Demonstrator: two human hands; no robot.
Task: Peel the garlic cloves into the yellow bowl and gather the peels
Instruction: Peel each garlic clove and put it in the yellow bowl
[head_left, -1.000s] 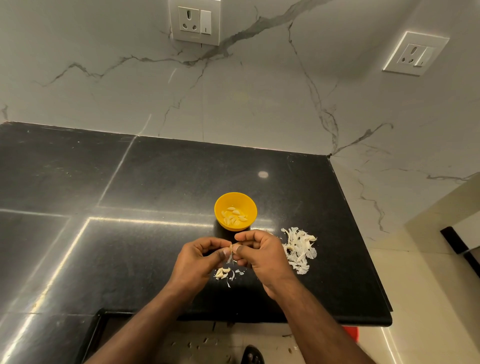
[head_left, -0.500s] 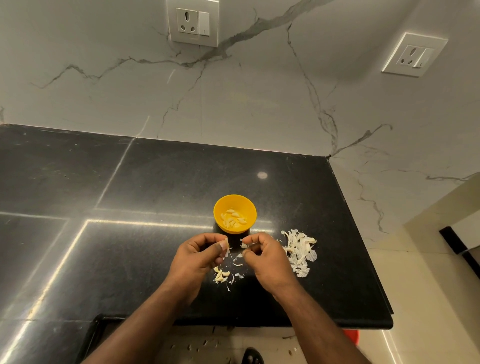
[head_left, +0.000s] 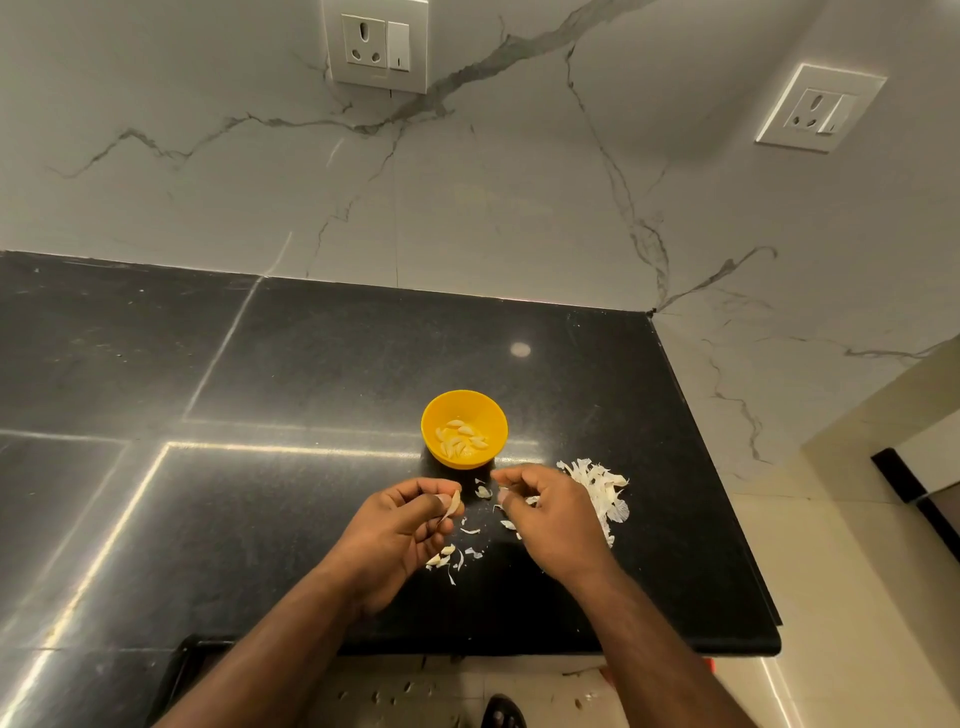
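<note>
Two bare hands peel garlic over a black polished stone tabletop (head_left: 322, 374), just in front of a small round yellow plastic bowl (head_left: 464, 429).

The left hand (head_left: 397, 530) pinches a pale garlic clove (head_left: 454, 503) between thumb and curled fingers. The right hand (head_left: 553, 512) has its fingers curled, its grip seemingly nipping a scrap of skin, though this is hard to make out. Peeled cloves (head_left: 460, 441) lie in the bowl; a heap of white papery peels (head_left: 602, 491) sits right of the right hand, with loose bits (head_left: 449, 556) below the hands.

Dim warm light, streak glare on countertop (head_left: 311, 364), wide-angle edge bending
</note>
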